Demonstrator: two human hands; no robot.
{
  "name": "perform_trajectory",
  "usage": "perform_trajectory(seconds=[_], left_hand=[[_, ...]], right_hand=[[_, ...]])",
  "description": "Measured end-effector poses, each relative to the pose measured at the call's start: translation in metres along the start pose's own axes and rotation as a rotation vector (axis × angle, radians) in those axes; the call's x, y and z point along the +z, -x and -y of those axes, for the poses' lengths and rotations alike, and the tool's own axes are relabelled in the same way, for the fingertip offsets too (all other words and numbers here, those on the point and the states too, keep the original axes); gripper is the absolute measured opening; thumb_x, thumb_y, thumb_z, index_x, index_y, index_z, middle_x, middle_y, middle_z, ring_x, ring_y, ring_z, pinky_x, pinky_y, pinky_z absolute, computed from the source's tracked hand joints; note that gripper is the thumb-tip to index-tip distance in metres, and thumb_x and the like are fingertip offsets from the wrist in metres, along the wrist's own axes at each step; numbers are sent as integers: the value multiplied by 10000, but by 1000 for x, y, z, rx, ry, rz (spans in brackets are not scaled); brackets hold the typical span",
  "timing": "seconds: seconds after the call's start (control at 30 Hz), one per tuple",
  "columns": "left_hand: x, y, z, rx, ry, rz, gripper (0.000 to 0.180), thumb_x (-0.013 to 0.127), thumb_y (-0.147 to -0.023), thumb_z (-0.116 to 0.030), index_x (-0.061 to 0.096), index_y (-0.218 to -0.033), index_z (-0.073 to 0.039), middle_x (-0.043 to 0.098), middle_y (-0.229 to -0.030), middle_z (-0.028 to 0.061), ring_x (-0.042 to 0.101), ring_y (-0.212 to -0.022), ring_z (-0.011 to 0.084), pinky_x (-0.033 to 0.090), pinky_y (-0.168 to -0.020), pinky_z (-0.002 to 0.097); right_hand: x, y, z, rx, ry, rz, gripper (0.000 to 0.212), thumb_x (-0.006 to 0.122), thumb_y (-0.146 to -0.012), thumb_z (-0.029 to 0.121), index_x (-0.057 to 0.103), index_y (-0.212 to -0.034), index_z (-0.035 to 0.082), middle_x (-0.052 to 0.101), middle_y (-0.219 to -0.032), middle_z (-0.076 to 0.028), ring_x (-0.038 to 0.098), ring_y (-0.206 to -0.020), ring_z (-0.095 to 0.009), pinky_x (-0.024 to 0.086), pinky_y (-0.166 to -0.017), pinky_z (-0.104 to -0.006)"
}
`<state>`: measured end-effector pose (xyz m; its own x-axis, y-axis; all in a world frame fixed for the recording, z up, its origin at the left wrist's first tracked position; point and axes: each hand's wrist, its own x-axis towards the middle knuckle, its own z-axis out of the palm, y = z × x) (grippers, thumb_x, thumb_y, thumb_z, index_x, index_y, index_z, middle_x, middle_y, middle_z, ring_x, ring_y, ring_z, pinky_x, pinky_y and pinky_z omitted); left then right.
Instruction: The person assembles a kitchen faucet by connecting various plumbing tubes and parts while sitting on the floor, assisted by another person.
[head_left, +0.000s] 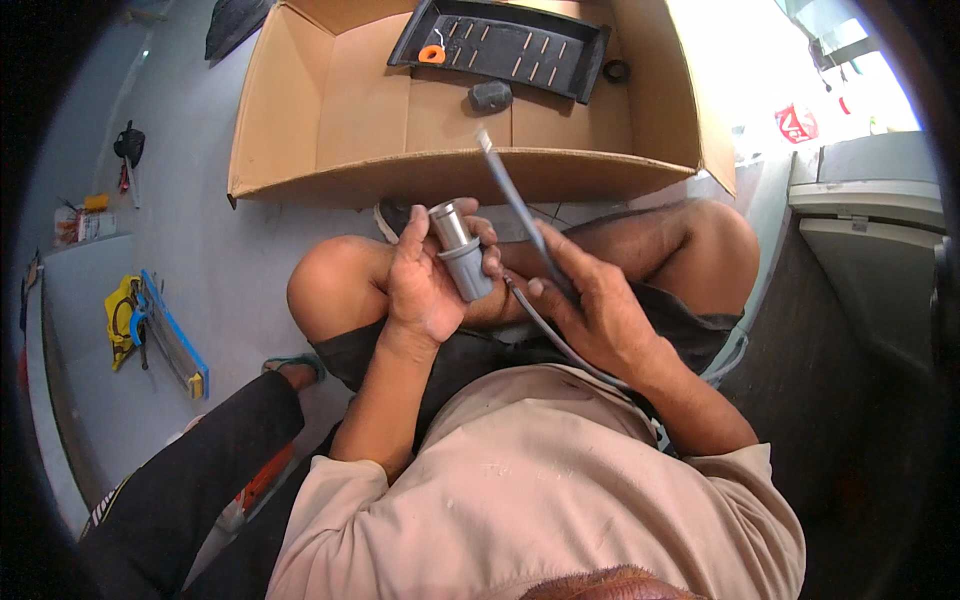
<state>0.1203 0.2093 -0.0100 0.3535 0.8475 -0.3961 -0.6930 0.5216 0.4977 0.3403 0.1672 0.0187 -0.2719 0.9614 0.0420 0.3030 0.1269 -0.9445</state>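
My left hand (412,285) is palm up and curled around a grey plastic fitting (466,275). Out of the fitting's upper end stands a shiny metal cylinder (452,222). To the right of it, my right hand (610,315) grips a long, thin grey strip or tube (515,200) with a pale tip, which slants up and away toward the box. I cannot tell exactly what kind of thing it is. A thin grey hose (555,337) runs from near my left fingers, beneath my right hand, toward my right forearm.
Beyond my crossed legs stands an open cardboard box (360,120) holding a black slotted tray (490,50), an orange ring (431,54) and a dark block (490,96). A blue-framed saw (175,335) lies at left, near another person's leg (210,470). A grey cabinet (870,230) stands at right.
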Motion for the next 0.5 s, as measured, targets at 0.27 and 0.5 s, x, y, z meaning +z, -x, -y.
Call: perform_trajectory(seconds=[0.27,0.5], left_hand=[[-7,5,-40,164,-36,-33,549,420,-1049,-534,641,-1186,-51,646,-961,148,616,-780,266,509,-735,415],[0,1,-43,212,-72,-46,539,394,-1066,-512,567,-1292,-55,653,-1002,187,622,-793,284,517,-746,435]], right_hand=[[-11,-10,38,104,125,280,264,669,-903,92,688,-1115,-64,670,-944,-251,648,-870,-417,529,-805,-456],[10,-12,9,86,338,69,362,702,-908,212,647,-1183,-17,660,-963,-204,653,-878,-434,528,-804,-498]])
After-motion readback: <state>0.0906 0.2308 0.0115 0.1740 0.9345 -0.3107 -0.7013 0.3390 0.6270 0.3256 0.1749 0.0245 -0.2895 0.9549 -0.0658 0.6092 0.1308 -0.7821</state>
